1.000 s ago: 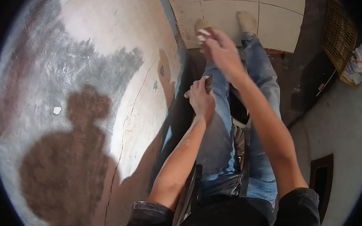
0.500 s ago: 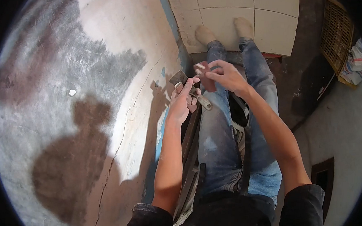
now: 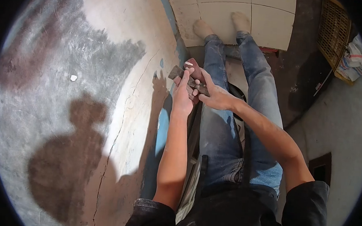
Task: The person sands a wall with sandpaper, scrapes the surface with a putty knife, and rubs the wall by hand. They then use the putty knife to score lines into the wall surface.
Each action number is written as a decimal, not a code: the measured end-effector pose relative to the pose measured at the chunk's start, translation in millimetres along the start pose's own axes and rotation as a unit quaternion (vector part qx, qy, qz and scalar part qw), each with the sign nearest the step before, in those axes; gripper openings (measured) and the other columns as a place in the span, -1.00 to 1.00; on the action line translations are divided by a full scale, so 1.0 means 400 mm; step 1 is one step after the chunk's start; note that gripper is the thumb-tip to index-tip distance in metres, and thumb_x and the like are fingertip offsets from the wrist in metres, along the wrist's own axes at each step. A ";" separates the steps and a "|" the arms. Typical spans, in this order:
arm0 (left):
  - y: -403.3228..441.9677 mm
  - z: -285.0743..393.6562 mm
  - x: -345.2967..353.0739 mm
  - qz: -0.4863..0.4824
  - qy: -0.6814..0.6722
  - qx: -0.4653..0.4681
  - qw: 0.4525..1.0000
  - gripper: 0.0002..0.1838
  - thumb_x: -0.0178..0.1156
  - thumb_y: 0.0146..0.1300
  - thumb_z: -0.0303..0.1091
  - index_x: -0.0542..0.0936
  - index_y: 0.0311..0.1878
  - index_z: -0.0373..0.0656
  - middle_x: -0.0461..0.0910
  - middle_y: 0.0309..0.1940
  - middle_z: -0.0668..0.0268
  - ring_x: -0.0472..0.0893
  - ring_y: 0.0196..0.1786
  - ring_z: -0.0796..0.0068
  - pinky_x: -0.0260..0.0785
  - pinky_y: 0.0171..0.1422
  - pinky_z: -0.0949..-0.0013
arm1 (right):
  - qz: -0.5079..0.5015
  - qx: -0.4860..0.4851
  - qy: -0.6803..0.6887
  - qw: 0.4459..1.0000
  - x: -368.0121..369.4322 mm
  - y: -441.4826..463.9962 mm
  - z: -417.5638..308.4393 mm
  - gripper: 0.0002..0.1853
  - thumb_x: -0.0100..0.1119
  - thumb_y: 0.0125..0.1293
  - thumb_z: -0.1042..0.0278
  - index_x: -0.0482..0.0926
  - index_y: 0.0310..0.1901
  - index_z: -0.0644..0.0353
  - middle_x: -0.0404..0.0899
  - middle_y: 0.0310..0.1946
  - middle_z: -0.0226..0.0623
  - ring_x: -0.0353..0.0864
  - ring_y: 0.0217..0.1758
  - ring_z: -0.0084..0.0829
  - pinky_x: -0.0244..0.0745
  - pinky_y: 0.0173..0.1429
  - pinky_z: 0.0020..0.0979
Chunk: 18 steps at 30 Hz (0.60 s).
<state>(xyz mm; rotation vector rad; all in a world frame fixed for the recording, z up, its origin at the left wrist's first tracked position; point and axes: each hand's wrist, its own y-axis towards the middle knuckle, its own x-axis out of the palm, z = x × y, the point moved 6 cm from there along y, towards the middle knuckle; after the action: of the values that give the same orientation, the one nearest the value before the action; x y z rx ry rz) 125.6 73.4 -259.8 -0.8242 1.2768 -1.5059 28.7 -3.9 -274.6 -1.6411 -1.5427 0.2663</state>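
My left hand (image 3: 182,101) is closed around a putty knife (image 3: 175,73), whose flat metal blade points up and to the left. A second reddish-brown piece shows partly beneath those fingers. My right hand (image 3: 219,98) grips a reddish-brown flat piece (image 3: 196,71), perhaps sandpaper or a flexible spreader, with a white smear near its top end. Both hands meet above the left thigh, and the right fingers lie over the putty knife's handle. Overlapping fingers hide most of the handle and the lower part of the flat piece.
A wall (image 3: 126,98) with grey and white patches and a long crack rises at left. Bare feet stand on pale tiles (image 3: 227,7) ahead. At right are a yellow plastic crate (image 3: 333,33) and a white sack (image 3: 355,60).
My right hand has moved left and down with the reddish-brown piece, coming against my left hand and the putty knife. The putty knife's handle end is now covered.
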 end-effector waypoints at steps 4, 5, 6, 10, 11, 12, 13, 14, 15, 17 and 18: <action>-0.004 -0.007 -0.033 0.055 -0.046 0.000 0.997 -0.71 0.18 0.41 -0.17 0.54 0.05 -0.14 0.61 -0.14 0.38 0.63 -0.18 0.52 0.27 -0.49 0.51 | -0.033 0.070 -0.093 0.993 -0.013 -0.039 -0.059 -0.13 0.01 0.37 0.23 -0.34 0.53 0.02 0.54 0.01 0.31 0.53 0.08 0.25 0.39 0.21 -0.01; 0.005 -0.009 -0.042 0.059 -0.064 -0.011 0.996 -0.71 0.18 0.42 -0.18 0.53 0.05 -0.15 0.61 -0.13 0.37 0.63 -0.17 0.50 0.27 -0.50 0.52 | -0.031 0.069 -0.121 0.990 -0.020 -0.048 -0.069 -0.15 0.01 0.39 0.20 -0.30 0.54 -0.02 0.56 -0.04 0.30 0.55 0.03 0.24 0.41 0.15 0.01; 0.012 -0.011 -0.051 0.064 -0.081 -0.022 0.994 -0.71 0.17 0.42 -0.18 0.52 0.05 -0.15 0.62 -0.12 0.36 0.64 -0.17 0.49 0.27 -0.51 0.52 | -0.028 0.068 -0.149 0.986 -0.025 -0.054 -0.071 -0.18 0.00 0.41 0.16 -0.25 0.54 -0.06 0.59 -0.10 0.29 0.58 -0.02 0.23 0.43 0.09 0.04; 0.016 0.032 -0.071 0.139 -0.006 0.048 0.989 -0.69 0.16 0.43 -0.14 0.52 0.05 -0.16 0.62 -0.06 0.28 0.65 -0.18 0.46 0.24 -0.53 0.54 | -0.020 -0.005 -0.217 0.976 -0.062 -0.073 -0.030 -0.29 0.00 0.44 0.14 -0.07 0.53 -0.22 0.63 -0.14 0.14 0.59 -0.04 0.17 0.45 0.05 0.06; 0.007 0.046 -0.076 0.174 0.033 0.068 0.982 -0.67 0.15 0.43 -0.12 0.53 0.06 -0.15 0.63 -0.05 0.26 0.64 -0.19 0.47 0.24 -0.53 0.54 | -0.031 0.008 -0.229 0.973 -0.089 -0.079 -0.025 -0.31 0.00 0.44 0.14 -0.04 0.52 -0.24 0.64 -0.14 0.12 0.59 -0.04 0.17 0.45 0.05 0.06; -0.014 0.075 -0.069 0.208 0.071 0.088 0.972 -0.66 0.15 0.43 -0.09 0.53 0.06 -0.15 0.64 -0.05 0.24 0.64 -0.20 0.47 0.23 -0.53 0.54 | -0.042 0.019 -0.241 0.969 -0.116 -0.081 -0.020 -0.33 -0.01 0.44 0.14 -0.01 0.52 -0.25 0.64 -0.14 0.09 0.59 -0.04 0.18 0.45 0.06 0.06; -0.042 0.085 -0.066 0.227 0.151 0.013 0.962 -0.60 0.13 0.42 -0.01 0.58 0.03 -0.18 0.68 -0.17 0.21 0.63 -0.24 0.49 0.27 -0.49 0.50 | -0.053 0.036 -0.245 0.967 -0.143 -0.080 -0.011 -0.36 -0.02 0.45 0.17 0.04 0.50 -0.18 0.61 -0.06 0.14 0.57 -0.01 0.19 0.43 0.10 0.03; -0.042 0.093 -0.079 0.217 0.217 0.038 0.951 -0.59 0.13 0.42 0.00 0.59 0.02 -0.19 0.69 -0.22 0.22 0.63 -0.25 0.50 0.30 -0.44 0.48 | -0.020 0.018 -0.231 0.973 -0.163 -0.071 -0.005 -0.37 -0.03 0.45 0.18 0.05 0.50 -0.13 0.60 -0.04 0.15 0.56 0.00 0.19 0.42 0.11 0.03; -0.036 0.089 -0.101 0.206 0.283 0.061 0.935 -0.57 0.13 0.42 0.01 0.60 0.01 -0.20 0.69 -0.28 0.22 0.62 -0.26 0.51 0.33 -0.38 0.46 | 0.012 0.001 -0.214 0.977 -0.177 -0.063 0.002 -0.38 -0.04 0.45 0.18 0.07 0.49 -0.09 0.58 -0.02 0.17 0.55 0.01 0.20 0.41 0.12 0.03; -0.037 0.076 -0.125 0.183 0.371 0.091 0.906 -0.55 0.12 0.41 0.03 0.63 -0.04 -0.23 0.69 -0.36 0.21 0.59 -0.32 0.52 0.37 -0.29 0.41 | 0.053 0.008 -0.167 0.984 -0.191 -0.042 -0.011 -0.44 -0.07 0.44 0.24 0.15 0.44 0.09 0.56 0.01 0.19 0.54 0.07 0.18 0.39 0.19 -0.04; -0.042 0.067 -0.132 0.175 0.394 0.099 0.897 -0.54 0.12 0.41 0.03 0.65 -0.08 -0.24 0.68 -0.39 0.19 0.56 -0.37 0.52 0.37 -0.24 0.38 | 0.039 0.015 -0.130 0.991 -0.184 -0.023 -0.031 -0.45 -0.08 0.44 0.25 0.17 0.43 0.11 0.57 0.01 0.18 0.54 0.08 0.16 0.38 0.21 -0.07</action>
<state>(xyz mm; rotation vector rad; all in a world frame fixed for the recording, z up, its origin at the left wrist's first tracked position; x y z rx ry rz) 162.6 114.5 -233.0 0.2039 1.6886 -1.6833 14.3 -76.5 -288.9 -1.6974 -1.6566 0.5618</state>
